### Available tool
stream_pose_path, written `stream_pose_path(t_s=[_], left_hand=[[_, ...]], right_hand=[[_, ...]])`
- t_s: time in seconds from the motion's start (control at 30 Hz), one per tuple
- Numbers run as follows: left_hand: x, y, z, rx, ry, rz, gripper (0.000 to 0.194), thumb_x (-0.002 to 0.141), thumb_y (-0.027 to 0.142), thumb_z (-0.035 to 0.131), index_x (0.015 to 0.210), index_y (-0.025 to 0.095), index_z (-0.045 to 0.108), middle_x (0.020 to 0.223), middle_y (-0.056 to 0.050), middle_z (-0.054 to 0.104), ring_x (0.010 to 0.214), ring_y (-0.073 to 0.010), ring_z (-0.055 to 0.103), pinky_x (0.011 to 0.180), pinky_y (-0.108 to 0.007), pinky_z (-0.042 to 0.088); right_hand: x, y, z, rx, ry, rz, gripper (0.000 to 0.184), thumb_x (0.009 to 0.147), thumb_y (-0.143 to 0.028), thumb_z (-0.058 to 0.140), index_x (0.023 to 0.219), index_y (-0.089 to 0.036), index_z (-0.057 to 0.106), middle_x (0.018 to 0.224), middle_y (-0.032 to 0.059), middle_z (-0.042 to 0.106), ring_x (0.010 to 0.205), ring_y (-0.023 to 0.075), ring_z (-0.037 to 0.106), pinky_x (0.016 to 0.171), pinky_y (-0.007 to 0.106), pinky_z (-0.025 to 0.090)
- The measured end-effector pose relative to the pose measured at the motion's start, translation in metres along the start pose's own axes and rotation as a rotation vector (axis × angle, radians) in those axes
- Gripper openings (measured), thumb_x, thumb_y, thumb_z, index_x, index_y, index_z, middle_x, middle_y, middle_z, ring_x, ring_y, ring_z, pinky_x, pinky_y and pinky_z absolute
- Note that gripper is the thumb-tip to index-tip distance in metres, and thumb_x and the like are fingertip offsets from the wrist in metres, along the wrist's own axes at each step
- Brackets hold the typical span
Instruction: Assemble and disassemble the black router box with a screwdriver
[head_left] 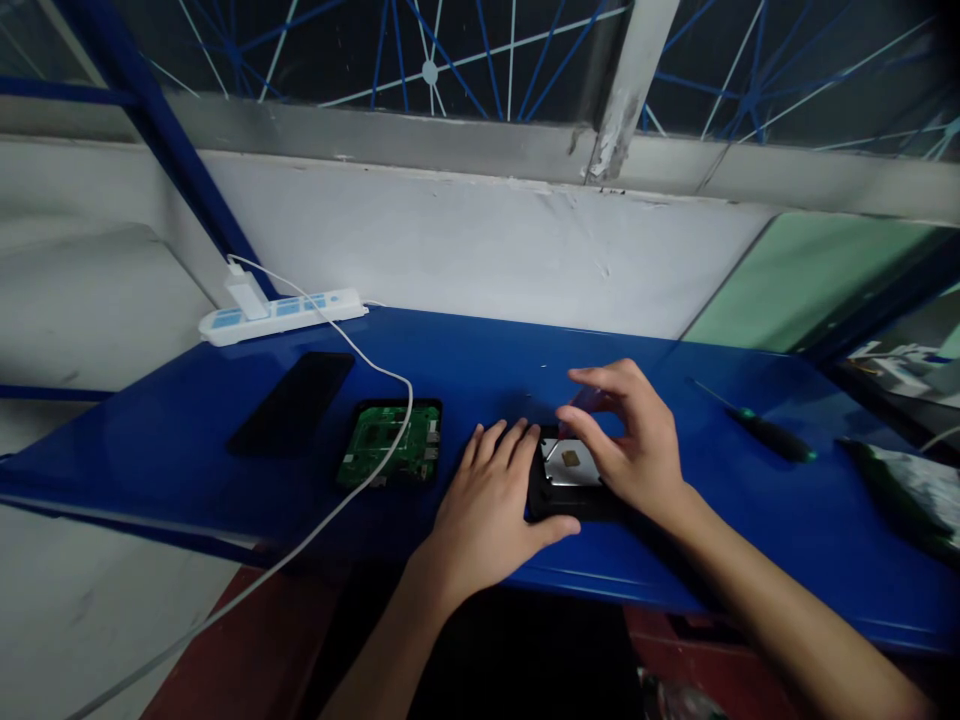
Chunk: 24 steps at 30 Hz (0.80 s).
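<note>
Left of the frame's centre, a green circuit board [371,435] sat on a blue table [465,340]. Lower centre, the left hand [489,500] lay flat, fingers extended, touching a black case [566,500] with a silver plate [559,473]; the right hand [637,440] pinched a slim screwdriver [590,402] above it. Farther right lay a green-handled screwdriver [772,435].

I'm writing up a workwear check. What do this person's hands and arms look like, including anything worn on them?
The left hand and right hand are ungloved, with no ring in sight. Both forearms are bare as far as they show: no sleeve, watch, bracelet or marking can be seen.
</note>
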<state>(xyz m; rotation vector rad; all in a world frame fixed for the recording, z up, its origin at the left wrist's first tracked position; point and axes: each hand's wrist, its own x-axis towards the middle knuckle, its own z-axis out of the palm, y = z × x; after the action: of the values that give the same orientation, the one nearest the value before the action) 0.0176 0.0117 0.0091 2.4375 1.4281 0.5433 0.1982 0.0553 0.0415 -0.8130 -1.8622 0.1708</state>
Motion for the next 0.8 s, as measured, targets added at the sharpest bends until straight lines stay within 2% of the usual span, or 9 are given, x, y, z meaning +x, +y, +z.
stream_pose_path(t_s=[0.1, 0.2, 0.3, 0.43, 0.53, 0.63, 0.73, 0.8], left_hand=[[-0.0003, -0.0005, 0.0011, 0.0, 0.006, 0.003, 0.091, 0.083, 0.063, 0.068, 0.152, 0.018, 0.03, 0.158, -0.015, 0.039, 0.149, -0.0355, 0.029, 0.122, -0.057, 0.021], [-0.0003, -0.0008, 0.002, -0.004, 0.026, 0.017, 0.088, 0.084, 0.063, 0.067, 0.151, 0.019, 0.031, 0.157, -0.015, 0.04, 0.148, -0.0354, 0.03, 0.122, -0.058, 0.022], [-0.0001, -0.0008, 0.002, -0.002, 0.03, 0.018, 0.086, 0.085, 0.063, 0.066, 0.151, 0.019, 0.032, 0.157, -0.016, 0.04, 0.148, -0.0359, 0.031, 0.121, -0.059, 0.022], [-0.0005, -0.0005, 0.001, 0.009, 0.017, 0.017, 0.088, 0.084, 0.063, 0.067, 0.151, 0.018, 0.032, 0.157, -0.016, 0.04, 0.148, -0.0356, 0.031, 0.121, -0.058, 0.023], [-0.0007, -0.0007, 0.0009, 0.023, 0.016, 0.02, 0.09, 0.083, 0.062, 0.069, 0.152, 0.017, 0.031, 0.157, -0.015, 0.04, 0.148, -0.0345, 0.031, 0.122, -0.056, 0.022], [-0.0002, -0.0019, 0.002, 0.028, 0.022, 0.026, 0.09, 0.084, 0.061, 0.069, 0.153, 0.018, 0.029, 0.157, -0.015, 0.04, 0.148, -0.0335, 0.031, 0.122, -0.056, 0.022], [0.0001, -0.0035, 0.0037, 0.027, 0.027, 0.03, 0.09, 0.084, 0.062, 0.068, 0.152, 0.019, 0.029, 0.157, -0.015, 0.041, 0.148, -0.0337, 0.031, 0.122, -0.056, 0.022], [-0.0001, -0.0042, 0.0048, 0.03, 0.032, 0.032, 0.089, 0.084, 0.063, 0.067, 0.152, 0.019, 0.031, 0.157, -0.015, 0.041, 0.148, -0.034, 0.031, 0.122, -0.057, 0.022]], right_hand=[[0.0, -0.0006, -0.0011, 0.036, -0.032, 0.026, 0.037, 0.096, -0.023, 0.058, 0.132, -0.028, 0.057, 0.106, 0.006, 0.062, 0.088, 0.0183, 0.065, 0.071, 0.037, 0.06], [0.0, -0.0024, -0.0024, 0.056, -0.073, 0.032, 0.044, 0.1, -0.022, 0.047, 0.143, -0.029, 0.048, 0.121, 0.0086, 0.063, 0.099, 0.0203, 0.067, 0.081, 0.041, 0.059], [-0.0002, -0.0032, -0.0033, 0.058, -0.095, 0.018, 0.05, 0.101, -0.019, 0.041, 0.15, -0.03, 0.041, 0.131, 0.0087, 0.062, 0.102, 0.0202, 0.067, 0.087, 0.044, 0.057], [-0.0004, -0.0034, -0.0025, 0.063, -0.094, 0.024, 0.053, 0.1, -0.015, 0.043, 0.15, -0.031, 0.039, 0.122, 0.0073, 0.065, 0.095, 0.0178, 0.067, 0.083, 0.041, 0.059], [-0.0003, -0.0036, -0.0007, 0.045, -0.07, 0.026, 0.05, 0.097, -0.017, 0.053, 0.146, -0.028, 0.046, 0.105, 0.006, 0.062, 0.088, 0.0171, 0.065, 0.074, 0.036, 0.061], [0.0002, -0.0036, 0.0004, -0.002, -0.039, 0.011, 0.044, 0.094, -0.021, 0.062, 0.136, -0.028, 0.054, 0.096, 0.0041, 0.057, 0.082, 0.017, 0.062, 0.07, 0.036, 0.061], [0.001, -0.0039, -0.0007, -0.015, -0.026, 0.01, 0.037, 0.095, -0.023, 0.061, 0.131, -0.028, 0.058, 0.101, 0.0053, 0.058, 0.085, 0.0177, 0.063, 0.071, 0.036, 0.061], [0.0014, -0.0045, -0.0022, 0.003, -0.039, 0.016, 0.038, 0.098, -0.022, 0.054, 0.136, -0.029, 0.055, 0.112, 0.0078, 0.059, 0.091, 0.0188, 0.066, 0.077, 0.04, 0.061]])
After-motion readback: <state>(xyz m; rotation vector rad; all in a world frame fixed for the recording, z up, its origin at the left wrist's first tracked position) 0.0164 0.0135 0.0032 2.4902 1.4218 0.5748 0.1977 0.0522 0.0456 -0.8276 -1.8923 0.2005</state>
